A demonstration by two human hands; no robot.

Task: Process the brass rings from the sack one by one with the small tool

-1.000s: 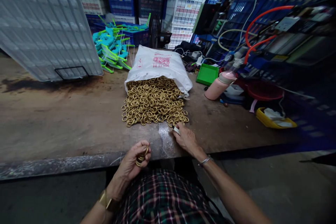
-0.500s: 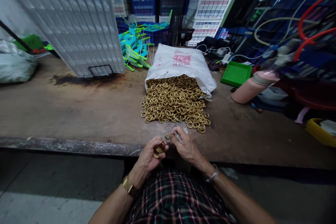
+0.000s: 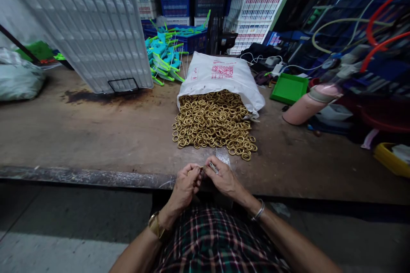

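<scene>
My left hand [image 3: 186,184] is closed at the table's front edge, its fingers curled over brass-coloured rings that are mostly hidden now. Against its fingertips, my right hand [image 3: 224,180] pinches with thumb and forefinger, and a small silvery metal tool [image 3: 213,167] sticks out of its grip. Between the two sets of fingertips shows a bit of one ring [image 3: 202,168]; the fingers cover the rest. Just beyond both hands, a heap of brass-coloured rings [image 3: 213,126] spills out of a white sack [image 3: 205,72] with red print.
A ribbed translucent panel [image 3: 112,30] stands at the left on the brown table [image 3: 96,136]. Turquoise and green plastic pieces [image 3: 165,57] lie behind. To the right are a green tray [image 3: 289,88], a pink bottle [image 3: 307,106] and a yellow bin [image 3: 390,160]. Stacked crates [image 3: 253,4] fill the back.
My left hand has turned over and closed further, hiding the rings that showed in its palm. My right hand has come left, so the fingertips of both hands now meet.
</scene>
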